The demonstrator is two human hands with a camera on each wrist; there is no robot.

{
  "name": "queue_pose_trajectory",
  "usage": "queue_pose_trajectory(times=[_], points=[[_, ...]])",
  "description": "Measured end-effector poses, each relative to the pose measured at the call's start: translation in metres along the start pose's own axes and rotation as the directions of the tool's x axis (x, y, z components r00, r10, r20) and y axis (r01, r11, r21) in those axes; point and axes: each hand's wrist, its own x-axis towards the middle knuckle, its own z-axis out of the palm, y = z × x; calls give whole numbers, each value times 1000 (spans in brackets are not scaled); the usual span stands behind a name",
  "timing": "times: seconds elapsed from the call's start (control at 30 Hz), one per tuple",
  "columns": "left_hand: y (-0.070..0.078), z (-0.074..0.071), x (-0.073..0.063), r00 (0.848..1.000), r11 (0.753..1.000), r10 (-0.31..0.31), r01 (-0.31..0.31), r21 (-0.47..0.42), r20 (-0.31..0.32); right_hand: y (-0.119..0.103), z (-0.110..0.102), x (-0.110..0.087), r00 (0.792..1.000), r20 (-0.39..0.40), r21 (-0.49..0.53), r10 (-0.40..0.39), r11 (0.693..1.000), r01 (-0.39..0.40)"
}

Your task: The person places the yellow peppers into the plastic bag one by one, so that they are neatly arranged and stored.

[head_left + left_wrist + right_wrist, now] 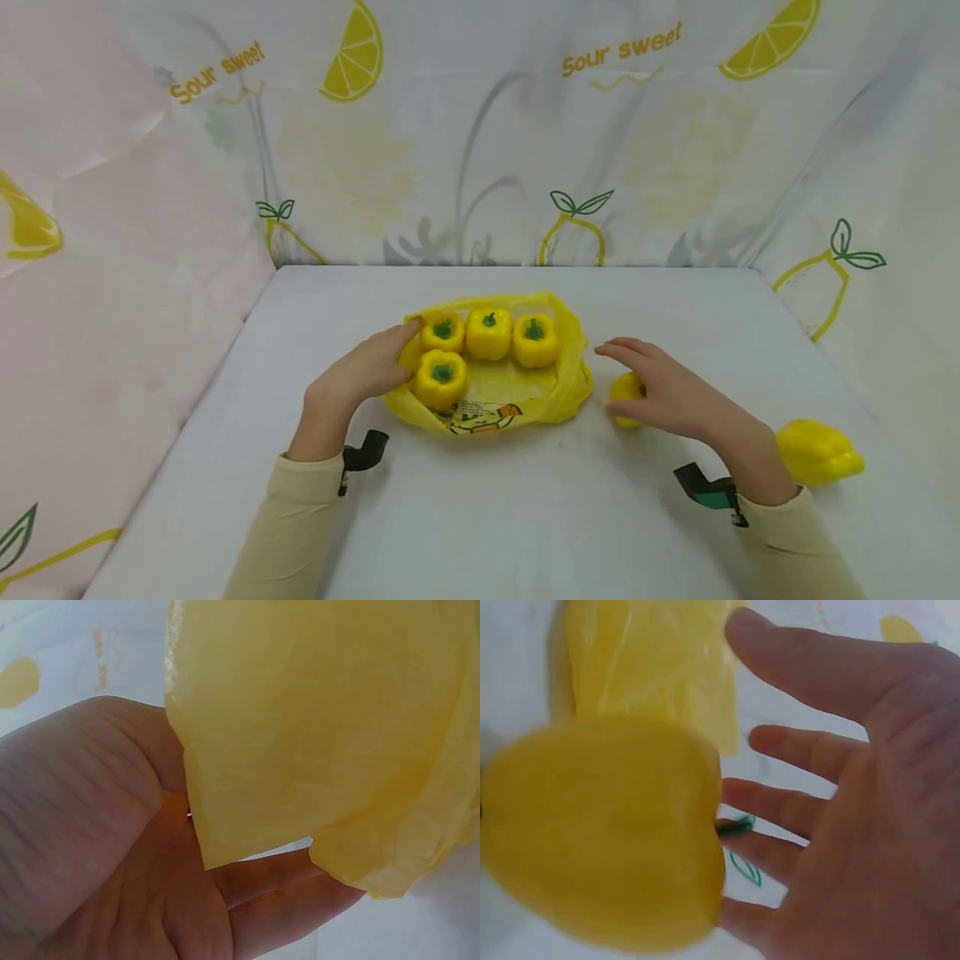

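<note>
A yellow plastic bag point(573, 387) lies on the table with its mouth spread wide, and several yellow bell peppers point(489, 335) sit inside with green stems up. My left hand point(363, 367) holds the bag's left rim; in the left wrist view the yellow film point(315, 735) passes between thumb and fingers, hiding some fingertips. To the right of the bag, my right hand point(667, 387) hovers around a loose bell pepper point(624, 400), partly hidden by the hand. In the right wrist view the fingers are spread, and this pepper point(607, 832) has its stem toward the palm.
Another yellow bell pepper point(817, 452) lies on its side beside the right wrist. The white table point(480, 517) is enclosed by lemon-print cloth point(465, 133) at the back and sides. Black wrist mounts point(365, 450) stick out near both sleeves.
</note>
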Motion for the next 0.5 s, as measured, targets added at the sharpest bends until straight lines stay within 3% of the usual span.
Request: queue_pose_trajectory(times=[0.23,0.5], points=[[-3,1,1,1000,1000,-1,1,-7,4,19,-8,-16,995,85,27,43,999,-45],[-3,1,1,1000,1000,3,-3,-4,-3,28,-1,-18,1000,10,7,-19,1000,19]])
